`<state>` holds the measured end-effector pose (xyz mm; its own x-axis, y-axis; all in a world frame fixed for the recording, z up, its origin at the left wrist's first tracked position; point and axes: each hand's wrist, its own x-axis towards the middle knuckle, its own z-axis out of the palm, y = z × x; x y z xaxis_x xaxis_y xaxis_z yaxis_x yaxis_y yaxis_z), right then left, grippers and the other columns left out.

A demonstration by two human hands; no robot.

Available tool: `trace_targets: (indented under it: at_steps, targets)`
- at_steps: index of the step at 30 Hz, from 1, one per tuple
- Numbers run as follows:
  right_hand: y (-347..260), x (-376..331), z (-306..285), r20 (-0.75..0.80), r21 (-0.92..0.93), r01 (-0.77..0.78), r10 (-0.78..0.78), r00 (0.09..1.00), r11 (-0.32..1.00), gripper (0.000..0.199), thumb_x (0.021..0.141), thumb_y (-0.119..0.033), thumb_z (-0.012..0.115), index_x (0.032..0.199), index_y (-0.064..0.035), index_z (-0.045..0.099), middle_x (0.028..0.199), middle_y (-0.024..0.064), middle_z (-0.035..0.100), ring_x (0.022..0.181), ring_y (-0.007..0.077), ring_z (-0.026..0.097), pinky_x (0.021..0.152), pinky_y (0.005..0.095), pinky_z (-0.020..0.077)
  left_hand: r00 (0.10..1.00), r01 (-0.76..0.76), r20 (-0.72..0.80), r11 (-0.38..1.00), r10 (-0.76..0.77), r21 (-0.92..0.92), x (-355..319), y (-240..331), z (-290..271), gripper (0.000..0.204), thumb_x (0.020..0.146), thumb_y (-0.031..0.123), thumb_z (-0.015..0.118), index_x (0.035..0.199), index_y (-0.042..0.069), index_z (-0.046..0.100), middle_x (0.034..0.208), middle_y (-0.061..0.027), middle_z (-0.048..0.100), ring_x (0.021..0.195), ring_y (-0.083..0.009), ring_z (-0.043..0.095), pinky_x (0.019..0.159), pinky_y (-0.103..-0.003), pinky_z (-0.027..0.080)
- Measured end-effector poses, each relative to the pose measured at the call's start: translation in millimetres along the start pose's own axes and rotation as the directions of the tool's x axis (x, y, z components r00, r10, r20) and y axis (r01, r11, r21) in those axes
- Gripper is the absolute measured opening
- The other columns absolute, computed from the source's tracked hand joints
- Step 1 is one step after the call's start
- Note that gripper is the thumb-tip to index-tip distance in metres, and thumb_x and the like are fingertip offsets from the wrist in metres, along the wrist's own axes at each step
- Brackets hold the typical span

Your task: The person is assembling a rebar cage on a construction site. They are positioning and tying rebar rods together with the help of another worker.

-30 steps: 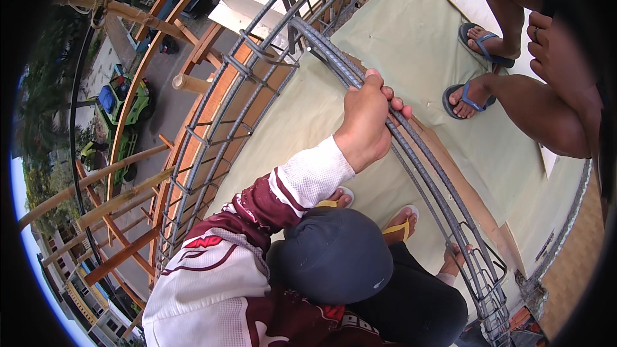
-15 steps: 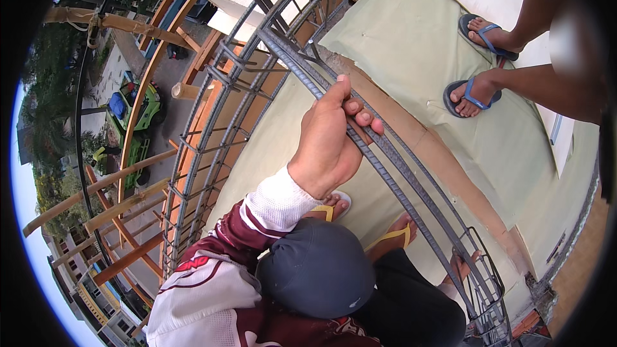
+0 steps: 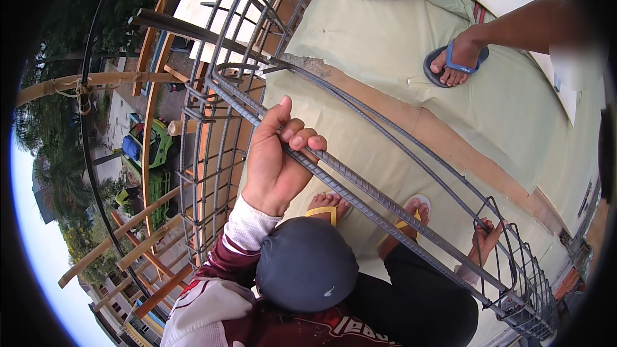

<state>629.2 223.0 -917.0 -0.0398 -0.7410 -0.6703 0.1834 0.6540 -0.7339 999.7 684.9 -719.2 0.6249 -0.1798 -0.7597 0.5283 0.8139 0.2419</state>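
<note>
My left hand [image 3: 276,164] is closed around a ribbed steel reinforcing bar [image 3: 360,202], thumb pointing up along it. A second thick bar runs close beside it, and both slope down to the right. At their upper left ends the bars are bent near a tied rebar cage [image 3: 222,135]. My right hand [image 3: 487,241] is at the lower right, partly behind thin bars, its fingers closed about a thinner rebar [image 3: 421,149] near the stirrups [image 3: 530,283]. Below my left hand is my dark-covered knee [image 3: 307,263].
Another person's feet in blue-strapped sandals [image 3: 457,64] stand on the pale green sheeting [image 3: 366,32]. A brown strip [image 3: 424,125] crosses the floor. At the left, wooden poles [image 3: 96,83] and a black cable [image 3: 87,135] border a drop to a street with a green truck [image 3: 151,148].
My view has shifted. My left hand, still on the bar, appears lower and further left. The thin bars stand further from the thick ones, and the other person's feet are wider apart.
</note>
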Motion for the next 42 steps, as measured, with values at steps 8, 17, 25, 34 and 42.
trace_targets:
  at_steps: [8,17,25,34,42]
  targets:
    - [-11.8,-88.2,16.7,0.097,-0.926,0.040,0.133,0.986,0.376,0.062,0.096,-0.064,0.050,0.078,-0.0054,0.060,0.055,0.0026,0.057,0.042,0.0135,0.057,0.035,0.0230,0.0333,0.997,0.023,0.068,0.998,-0.020,-0.051,1.6,-0.8,-7.0,0.028,0.097,0.019,0.061,0.073,0.012,0.049,0.061,0.0044,0.040,0.057,-0.0109,0.043,0.070,-0.033,0.045]
    - [40.1,-110.9,-24.2,0.325,-0.941,0.268,0.329,0.887,0.209,0.046,0.102,-0.041,0.051,0.084,-0.0012,0.065,0.058,0.0029,0.057,0.052,0.0099,0.057,0.046,0.0238,0.0410,0.999,0.007,0.046,1.000,-0.006,-0.024,8.0,-1.0,-10.4,0.027,0.097,0.013,0.058,0.072,0.008,0.049,0.062,0.0001,0.045,0.059,-0.0151,0.049,0.076,-0.037,0.048]
    - [103.1,-153.0,68.1,0.971,-0.169,0.985,0.168,0.170,-0.022,0.024,0.084,-0.016,0.075,0.103,-0.0025,0.070,0.096,0.0106,0.068,0.095,0.0261,0.066,0.085,0.0379,0.0507,0.999,0.004,0.033,1.000,-0.005,0.022,13.3,-1.7,-21.5,0.028,0.097,0.012,0.058,0.071,0.008,0.048,0.060,-0.0012,0.045,0.058,-0.0147,0.050,0.075,-0.036,0.049]
    - [144.2,-123.4,166.8,0.974,0.219,0.763,0.178,-0.138,-0.608,0.063,0.082,-0.016,0.070,0.142,-0.0260,0.051,0.131,0.0062,0.055,0.115,0.0243,0.053,0.095,0.0457,0.0386,0.996,-0.056,-0.068,0.996,0.061,0.074,7.7,-2.3,-16.5,0.028,0.095,0.012,0.059,0.069,0.008,0.049,0.059,0.0008,0.046,0.057,-0.0139,0.051,0.075,-0.035,0.049]
    - [149.8,-97.4,171.6,0.970,0.239,0.741,0.179,-0.162,-0.627,0.051,0.092,-0.025,0.060,0.142,-0.0237,0.051,0.123,0.0011,0.057,0.097,0.0182,0.055,0.083,0.0388,0.0392,0.993,-0.063,-0.090,0.994,0.070,0.084,4.7,-4.9,-24.2,0.028,0.094,0.012,0.059,0.068,0.008,0.049,0.059,0.0006,0.047,0.057,-0.0138,0.051,0.074,-0.035,0.049]
